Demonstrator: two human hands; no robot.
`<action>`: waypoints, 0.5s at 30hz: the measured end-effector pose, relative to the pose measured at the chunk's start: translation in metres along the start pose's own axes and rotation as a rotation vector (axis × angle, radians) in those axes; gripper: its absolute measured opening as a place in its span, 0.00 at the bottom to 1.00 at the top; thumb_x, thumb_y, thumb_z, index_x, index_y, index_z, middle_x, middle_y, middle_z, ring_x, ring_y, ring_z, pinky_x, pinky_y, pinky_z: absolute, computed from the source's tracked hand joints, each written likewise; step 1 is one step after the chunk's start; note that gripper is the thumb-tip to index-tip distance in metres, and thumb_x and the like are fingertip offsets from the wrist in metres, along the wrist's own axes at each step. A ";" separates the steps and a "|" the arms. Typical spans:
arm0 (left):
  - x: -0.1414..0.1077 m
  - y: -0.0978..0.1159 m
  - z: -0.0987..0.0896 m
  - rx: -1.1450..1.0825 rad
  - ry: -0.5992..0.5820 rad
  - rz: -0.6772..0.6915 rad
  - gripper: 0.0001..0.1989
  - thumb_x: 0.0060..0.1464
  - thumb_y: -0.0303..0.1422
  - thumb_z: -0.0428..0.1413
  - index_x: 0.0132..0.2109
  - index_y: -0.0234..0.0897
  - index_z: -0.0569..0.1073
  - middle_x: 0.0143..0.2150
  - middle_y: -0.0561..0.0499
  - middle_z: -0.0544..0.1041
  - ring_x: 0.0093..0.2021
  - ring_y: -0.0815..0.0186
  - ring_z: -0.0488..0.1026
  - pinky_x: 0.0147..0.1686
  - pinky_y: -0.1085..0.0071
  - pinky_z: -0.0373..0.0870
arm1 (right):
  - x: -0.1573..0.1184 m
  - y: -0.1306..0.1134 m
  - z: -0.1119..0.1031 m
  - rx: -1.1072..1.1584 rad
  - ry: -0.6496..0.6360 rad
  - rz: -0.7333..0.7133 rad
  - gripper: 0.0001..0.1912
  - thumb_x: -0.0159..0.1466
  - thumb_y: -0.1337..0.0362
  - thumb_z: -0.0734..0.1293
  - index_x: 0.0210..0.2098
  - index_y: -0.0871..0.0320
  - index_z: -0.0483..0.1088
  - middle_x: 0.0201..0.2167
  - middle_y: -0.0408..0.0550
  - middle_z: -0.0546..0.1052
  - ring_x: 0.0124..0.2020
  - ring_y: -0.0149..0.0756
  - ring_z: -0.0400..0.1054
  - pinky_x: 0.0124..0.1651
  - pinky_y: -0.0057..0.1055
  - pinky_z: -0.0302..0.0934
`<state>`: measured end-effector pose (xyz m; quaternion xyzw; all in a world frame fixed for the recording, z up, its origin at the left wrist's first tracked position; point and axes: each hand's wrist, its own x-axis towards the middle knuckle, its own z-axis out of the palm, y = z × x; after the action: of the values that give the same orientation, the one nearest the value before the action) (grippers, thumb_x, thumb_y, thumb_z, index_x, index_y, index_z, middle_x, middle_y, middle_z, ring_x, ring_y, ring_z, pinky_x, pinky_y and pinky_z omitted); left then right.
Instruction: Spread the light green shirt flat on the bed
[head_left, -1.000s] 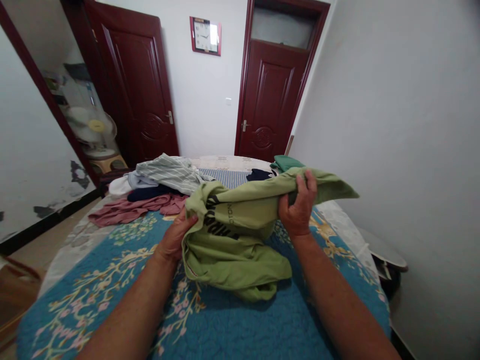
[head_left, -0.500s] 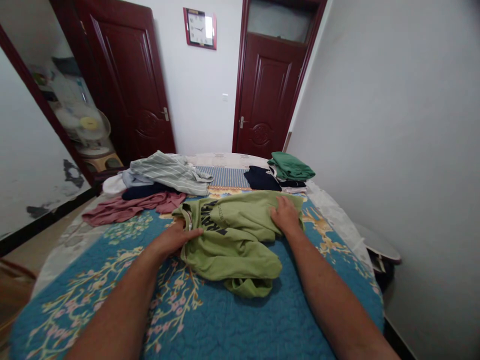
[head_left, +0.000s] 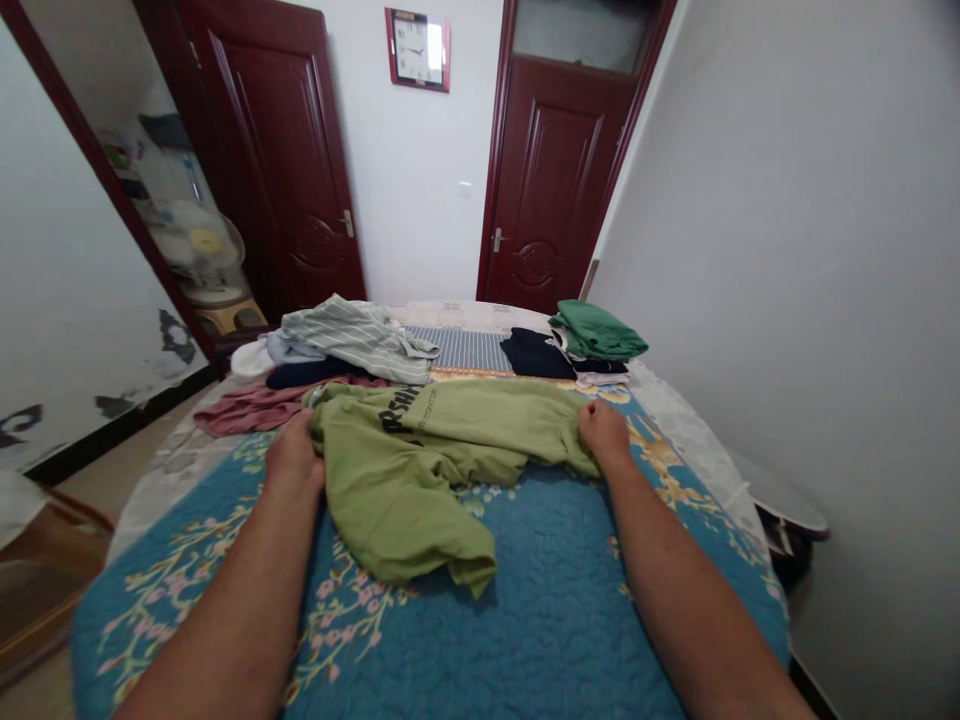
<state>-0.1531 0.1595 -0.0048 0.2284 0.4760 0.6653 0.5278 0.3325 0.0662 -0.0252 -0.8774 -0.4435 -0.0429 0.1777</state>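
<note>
A light green T-shirt [head_left: 480,420] with dark lettering stretches sideways over the blue flowered quilt [head_left: 555,590]. My left hand [head_left: 295,452] is closed on its collar end. At the opposite end, my right hand [head_left: 604,436] grips the hem in a fist. One sleeve hangs loosely toward me and lies on the quilt. Part of the lettering is hidden in folds.
Behind the left hand lies a loose heap with a striped shirt [head_left: 352,340] and a pink garment [head_left: 247,408]. Folded clothes, a green one [head_left: 600,330] on top and a navy one [head_left: 536,353] beside it, rest at the back right. A wall [head_left: 810,250] rises on the right.
The T-shirt has been pulled out wider. My left hand has moved left with the collar end, and my right hand has closed on the hem. The camera view has shifted slightly.
</note>
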 end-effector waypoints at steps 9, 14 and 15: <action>-0.019 0.005 -0.010 0.762 -0.559 -0.102 0.20 0.31 0.29 0.73 0.38 0.39 0.84 0.35 0.46 0.87 0.34 0.49 0.84 0.33 0.63 0.82 | 0.010 0.019 0.007 0.213 -0.247 0.052 0.18 0.58 0.57 0.73 0.44 0.61 0.81 0.45 0.65 0.83 0.53 0.59 0.76 0.56 0.46 0.66; -0.007 0.004 -0.018 0.691 -0.493 -0.107 0.18 0.31 0.31 0.73 0.35 0.38 0.83 0.34 0.44 0.86 0.34 0.48 0.84 0.34 0.61 0.82 | 0.017 0.022 0.018 0.575 -0.174 0.038 0.04 0.51 0.64 0.73 0.23 0.56 0.75 0.21 0.48 0.77 0.38 0.48 0.77 0.45 0.36 0.68; -0.004 0.003 -0.018 0.634 -0.397 -0.039 0.19 0.33 0.32 0.74 0.37 0.38 0.83 0.35 0.44 0.86 0.35 0.49 0.84 0.35 0.61 0.82 | 0.018 0.022 0.019 0.636 -0.144 0.046 0.05 0.52 0.61 0.72 0.25 0.56 0.76 0.21 0.47 0.77 0.36 0.46 0.76 0.42 0.35 0.69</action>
<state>-0.1678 0.1486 -0.0091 0.4959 0.5512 0.4174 0.5254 0.3590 0.0751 -0.0447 -0.7885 -0.4261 0.1641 0.4121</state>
